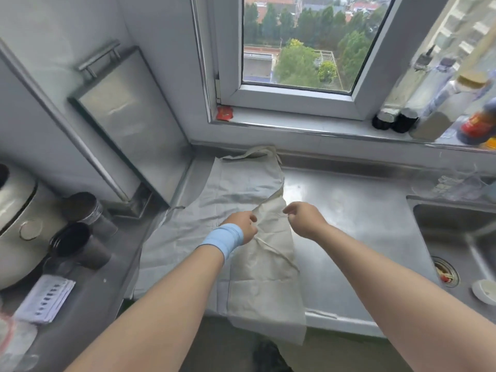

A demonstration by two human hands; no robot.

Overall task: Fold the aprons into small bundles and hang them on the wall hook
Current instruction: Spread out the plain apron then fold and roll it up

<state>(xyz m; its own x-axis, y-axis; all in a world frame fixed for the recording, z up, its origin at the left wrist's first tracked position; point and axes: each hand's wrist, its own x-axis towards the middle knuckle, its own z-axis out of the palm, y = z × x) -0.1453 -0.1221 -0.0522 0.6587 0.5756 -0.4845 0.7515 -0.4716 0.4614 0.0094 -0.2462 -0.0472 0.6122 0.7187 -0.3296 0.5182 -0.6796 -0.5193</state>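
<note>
A pale grey-beige apron [241, 183] lies spread on the steel counter [349, 210], its neck strap up by the back wall and its lower end hanging over the front edge. The right side is folded over toward the middle. My left hand [243, 224], with a blue band on the wrist, pinches the folded edge of the cloth. My right hand [303, 217] hovers with curled fingers just right of that fold, pinching a thin apron string. No wall hook is in view.
A steel cutting board [128, 116] leans against the left wall. Dark metal cups [80, 237] and a white cooker [16, 218] stand at the left. A sink [461, 242] lies at the right. Bottles [429, 111] line the window sill.
</note>
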